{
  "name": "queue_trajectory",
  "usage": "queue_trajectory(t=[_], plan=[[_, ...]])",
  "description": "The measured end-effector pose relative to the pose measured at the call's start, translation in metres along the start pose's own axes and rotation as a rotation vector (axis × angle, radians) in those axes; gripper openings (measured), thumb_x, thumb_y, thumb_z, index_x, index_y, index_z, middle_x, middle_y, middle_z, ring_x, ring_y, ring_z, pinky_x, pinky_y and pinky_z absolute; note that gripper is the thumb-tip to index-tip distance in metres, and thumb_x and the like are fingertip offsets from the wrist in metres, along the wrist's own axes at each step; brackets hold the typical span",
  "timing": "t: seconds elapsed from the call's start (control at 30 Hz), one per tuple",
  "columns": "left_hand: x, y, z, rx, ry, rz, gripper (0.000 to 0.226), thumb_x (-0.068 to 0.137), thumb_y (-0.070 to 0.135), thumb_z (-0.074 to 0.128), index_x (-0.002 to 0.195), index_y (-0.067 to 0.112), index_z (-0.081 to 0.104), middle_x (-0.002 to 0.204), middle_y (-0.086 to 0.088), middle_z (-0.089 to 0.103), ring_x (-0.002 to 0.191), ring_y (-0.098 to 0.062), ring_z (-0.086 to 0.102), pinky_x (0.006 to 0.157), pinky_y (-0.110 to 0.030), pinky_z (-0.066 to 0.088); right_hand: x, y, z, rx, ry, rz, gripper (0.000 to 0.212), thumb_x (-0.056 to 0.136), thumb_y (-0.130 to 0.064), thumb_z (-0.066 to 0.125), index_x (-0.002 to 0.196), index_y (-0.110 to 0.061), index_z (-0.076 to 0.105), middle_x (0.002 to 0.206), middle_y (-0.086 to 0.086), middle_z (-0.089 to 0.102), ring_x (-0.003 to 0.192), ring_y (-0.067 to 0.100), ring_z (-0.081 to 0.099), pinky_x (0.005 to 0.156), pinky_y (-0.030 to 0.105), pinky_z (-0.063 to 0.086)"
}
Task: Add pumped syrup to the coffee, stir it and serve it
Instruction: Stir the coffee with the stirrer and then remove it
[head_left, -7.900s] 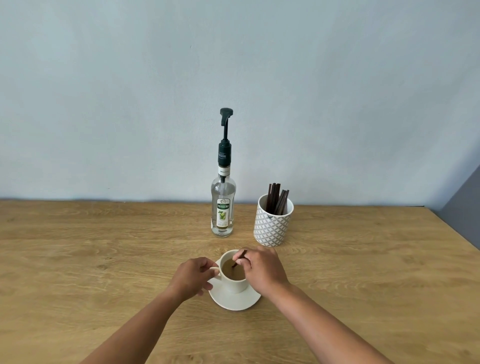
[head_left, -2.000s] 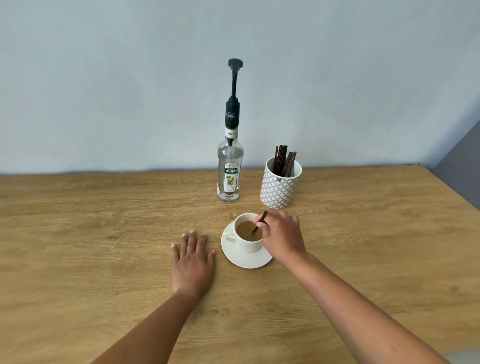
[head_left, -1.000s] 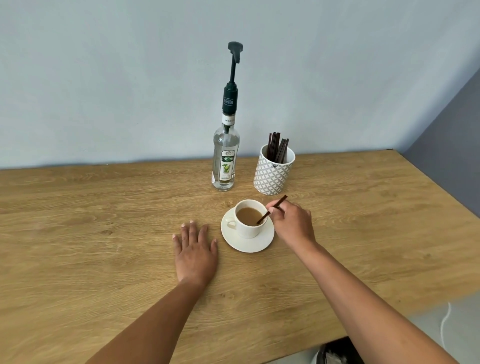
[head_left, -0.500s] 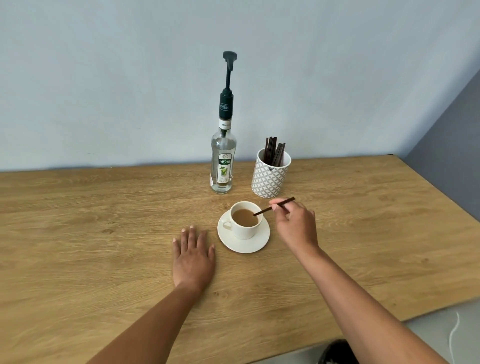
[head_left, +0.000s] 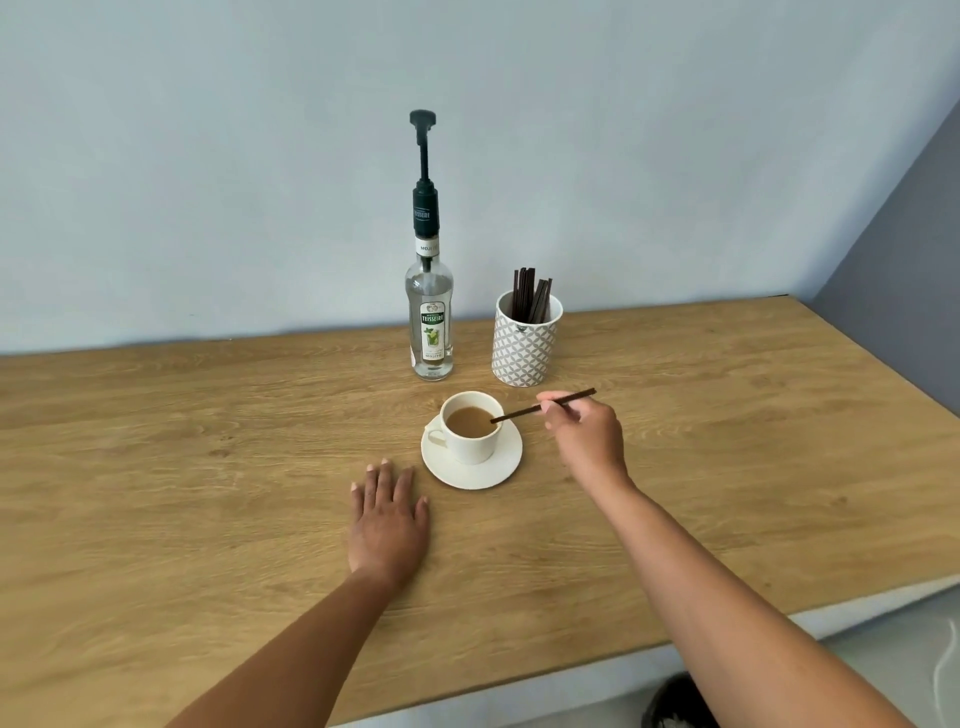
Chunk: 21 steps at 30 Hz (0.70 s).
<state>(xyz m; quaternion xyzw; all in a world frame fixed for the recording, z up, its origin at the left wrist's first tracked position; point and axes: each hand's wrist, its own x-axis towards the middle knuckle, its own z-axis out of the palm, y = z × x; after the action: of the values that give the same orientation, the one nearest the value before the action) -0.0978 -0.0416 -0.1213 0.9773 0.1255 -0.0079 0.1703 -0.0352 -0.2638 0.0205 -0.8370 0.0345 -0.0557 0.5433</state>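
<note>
1. Table (head_left: 208, 519): wood top. We note its near edge running bottom right, its right edge receding toward the grey wall, and wide bare stretches to the left and right of the items.
2. Left hand (head_left: 388, 519): released, flat with the palm down on the wood, just beside the saucer and apart from it.
3. Saucer (head_left: 457, 473): white, lying on the table under the cup.
4. Cup (head_left: 470, 427): white, upright on the saucer, holding light brown coffee, handle toward the left.
5. Right hand (head_left: 584, 441): to the right of the cup, fingers pinched on a stirrer (head_left: 543, 406); the dark stick is tilted, its low end over the cup's right rim. We cannot tell whether the tip touches the coffee.
6. Syrup bottle (head_left: 429, 322): clear glass with a tall dark pump, upright behind the cup, well apart from both hands.
7. Patterned holder (head_left: 524, 348): just right of the bottle, with more dark sticks; their lower parts are hidden inside.
8. Dark object at the bottom edge, off the table: cut off, we cannot identify it.
</note>
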Motion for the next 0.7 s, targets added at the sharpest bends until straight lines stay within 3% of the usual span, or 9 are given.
queue_trajectory(t=[0.07, 0.2, 0.37, 0.53, 0.7], plan=[[-0.007, 0.005, -0.003, -0.051, 0.021, 0.000, 0.059, 0.104, 0.042, 0.033, 0.158, 0.020, 0.027, 0.169, -0.007, 0.016, 0.158, -0.025, 0.001, 0.128, -0.044, 0.001, -0.001, 0.003, -0.013, 0.189, 0.039, 0.088, 0.017, 0.092, -0.016, 0.060, 0.091, -0.028, 0.072, 0.085, -0.008, 0.076, 0.079, 0.012, 0.072, 0.078, 0.034, 0.056], [-0.030, 0.032, -0.002, -0.130, 0.129, 0.047, 0.053, 0.100, 0.037, 0.048, 0.150, 0.021, 0.041, 0.163, -0.008, 0.033, 0.156, -0.029, 0.015, 0.127, -0.047, 0.011, -0.010, 0.019, -0.048, 0.434, 0.131, 0.193, 0.012, 0.092, -0.016, 0.061, 0.099, -0.016, 0.072, 0.088, 0.003, 0.077, 0.064, 0.006, 0.070, 0.057, 0.012, 0.048], [-0.061, 0.102, 0.021, -0.149, 0.164, 0.362, 0.044, 0.095, 0.030, 0.062, 0.137, 0.017, 0.059, 0.152, -0.012, 0.049, 0.147, -0.033, 0.037, 0.123, -0.051, 0.025, -0.042, 0.052, -0.111, 0.511, 0.217, 0.239, 0.012, 0.094, -0.012, 0.057, 0.096, -0.017, 0.067, 0.086, 0.010, 0.075, 0.075, 0.018, 0.073, 0.064, 0.028, 0.048], [-0.070, 0.190, 0.047, -0.116, -0.016, 0.512, 0.050, 0.101, 0.042, 0.046, 0.148, 0.026, 0.043, 0.164, -0.007, 0.030, 0.155, -0.026, 0.017, 0.127, -0.044, 0.006, -0.089, 0.106, -0.199, 0.509, 0.385, 0.320, 0.012, 0.097, -0.013, 0.054, 0.100, -0.015, 0.066, 0.085, 0.009, 0.075, 0.076, 0.017, 0.076, 0.064, 0.030, 0.056], [-0.066, 0.257, 0.076, -0.058, -0.135, 0.524, 0.057, 0.101, 0.049, 0.040, 0.153, 0.026, 0.034, 0.167, -0.009, 0.021, 0.157, -0.027, 0.009, 0.128, -0.048, 0.002, -0.143, 0.168, -0.281, 0.473, 0.555, 0.413, 0.010, 0.096, -0.016, 0.057, 0.101, -0.011, 0.065, 0.086, 0.014, 0.074, 0.075, 0.020, 0.075, 0.066, 0.033, 0.058]])
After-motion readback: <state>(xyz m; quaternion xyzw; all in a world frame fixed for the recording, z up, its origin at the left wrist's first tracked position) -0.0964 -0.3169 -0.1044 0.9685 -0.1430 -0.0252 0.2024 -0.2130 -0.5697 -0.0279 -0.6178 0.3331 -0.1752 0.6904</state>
